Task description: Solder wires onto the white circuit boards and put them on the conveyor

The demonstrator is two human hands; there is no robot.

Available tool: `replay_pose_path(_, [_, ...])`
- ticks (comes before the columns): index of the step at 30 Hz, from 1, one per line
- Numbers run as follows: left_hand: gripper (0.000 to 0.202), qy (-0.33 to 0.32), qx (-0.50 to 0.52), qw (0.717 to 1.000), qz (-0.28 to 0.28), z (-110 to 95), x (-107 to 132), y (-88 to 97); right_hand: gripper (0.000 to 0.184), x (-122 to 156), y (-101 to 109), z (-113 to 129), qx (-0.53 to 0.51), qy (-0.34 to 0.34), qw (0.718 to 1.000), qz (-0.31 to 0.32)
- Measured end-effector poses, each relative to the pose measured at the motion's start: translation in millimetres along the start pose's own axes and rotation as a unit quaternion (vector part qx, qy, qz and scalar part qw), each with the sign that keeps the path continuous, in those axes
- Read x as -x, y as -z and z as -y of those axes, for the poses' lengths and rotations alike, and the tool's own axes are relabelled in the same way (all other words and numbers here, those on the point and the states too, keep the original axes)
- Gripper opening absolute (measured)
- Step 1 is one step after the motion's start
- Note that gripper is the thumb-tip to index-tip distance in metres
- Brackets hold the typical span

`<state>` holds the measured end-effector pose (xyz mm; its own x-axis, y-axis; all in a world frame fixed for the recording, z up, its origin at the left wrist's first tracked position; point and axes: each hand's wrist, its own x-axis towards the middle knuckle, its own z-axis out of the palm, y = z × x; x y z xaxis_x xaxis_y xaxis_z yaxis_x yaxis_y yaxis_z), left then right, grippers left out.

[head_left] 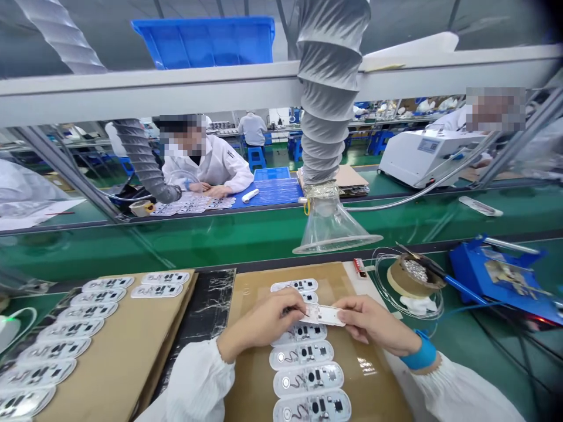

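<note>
Over the row of units, my right hand [373, 322] pinches the right end of a small white plastic casing [326, 315], holding it nearly level. My left hand [268, 316] has thumb and forefinger pinched together at the casing's left end, where a thin dark strand shows; what exactly those fingertips grip is too small to make out. Beneath and in front of both hands lies a column of white oblong circuit units [308, 380], each with black components, thin wires and a round disc. The units rest on a brown cardboard sheet [378, 387].
On the left, more units [55, 347] lie on stacked cardboard [127, 340]. A clear extraction hood [334, 228] hangs ahead. To the right are a solder wire coil [378, 287], a round tin [416, 275], a soldering iron [461, 287] and a blue stand [497, 275]. A co-worker [211, 164] sits opposite.
</note>
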<state>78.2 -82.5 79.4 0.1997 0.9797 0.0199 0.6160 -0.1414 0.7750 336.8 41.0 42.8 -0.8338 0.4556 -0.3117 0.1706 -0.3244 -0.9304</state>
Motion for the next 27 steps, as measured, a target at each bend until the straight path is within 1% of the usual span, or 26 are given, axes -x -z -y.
replay_pose_path(3, [0.016,0.018,0.037,0.999,0.014,-2.5,-2.6,2.6,0.05,-0.8,-1.4,2.1,-0.053,0.005,0.998,-0.022])
replay_pose_path(4, [0.016,0.028,0.045,0.998,0.019,-2.6,-3.6,3.0,0.05,-1.4,-1.3,1.5,-0.067,0.011,0.997,-0.042])
replay_pose_path(5, [0.016,0.04,0.049,0.998,0.024,-2.2,-4.5,3.4,0.05,-1.6,-0.2,0.3,-0.081,0.021,0.994,-0.069])
replay_pose_path(7, [0.018,0.054,0.059,0.997,0.016,1.1,-6.2,4.2,0.053,0.9,5.9,-4.1,-0.121,0.063,0.978,-0.158])
replay_pose_path(8, [0.019,0.059,0.065,0.996,0.004,4.0,-7.0,5.0,0.054,4.7,11.2,-6.9,-0.146,0.092,0.962,-0.214])
replay_pose_path(9, [0.02,0.064,0.073,0.995,-0.013,7.5,-7.9,6.0,0.056,10.4,17.9,-10.2,-0.173,0.123,0.939,-0.271])
replay_pose_path(11, [0.024,0.082,0.088,0.991,-0.057,15.6,-9.8,8.8,0.053,27.3,34.7,-17.2,-0.229,0.178,0.88,-0.376])
replay_pose_path(13, [0.03,0.109,0.095,0.985,-0.096,23.9,-12.7,12.1,0.043,47.5,54.0,-23.7,-0.274,0.206,0.827,-0.446])
replay_pose_path(15, [0.033,0.127,0.094,0.979,-0.127,30.4,-17.0,14.9,0.032,65.6,72.9,-27.8,-0.31,0.211,0.785,-0.493])
replay_pose_path(17, [0.032,0.131,0.085,0.977,-0.148,34.2,-23.5,16.0,0.022,77.3,89.1,-28.1,-0.342,0.201,0.753,-0.524])
replay_pose_path(18, [0.03,0.127,0.077,0.976,-0.158,34.8,-27.5,15.7,0.019,80.4,95.8,-26.8,-0.37,0.194,0.729,-0.542])
replay_pose_path(19, [0.027,0.12,0.067,0.976,-0.167,34.7,-31.9,14.7,0.018,81.6,101.4,-24.5,-0.384,0.193,0.714,-0.553])
replay_pose_path(20, [0.024,0.109,0.053,0.977,-0.173,34.1,-36.8,13.1,0.019,81.4,105.9,-21.7,-0.391,0.196,0.705,-0.558])
replay_pose_path(21, [0.022,0.097,0.033,0.979,-0.178,33.2,-42.0,10.9,0.02,80.0,109.4,-18.5,-0.394,0.201,0.7,-0.561])
replay_pose_path(23, [0.022,0.077,-0.014,0.981,-0.18,31.5,-52.6,5.1,0.023,75.2,114.0,-12.2,-0.39,0.214,0.7,-0.559])
replay_pose_path(27, [0.019,0.071,-0.075,0.978,-0.181,33.7,-71.9,-8.8,0.026,68.5,119.5,-4.1,-0.389,0.217,0.701,-0.557])
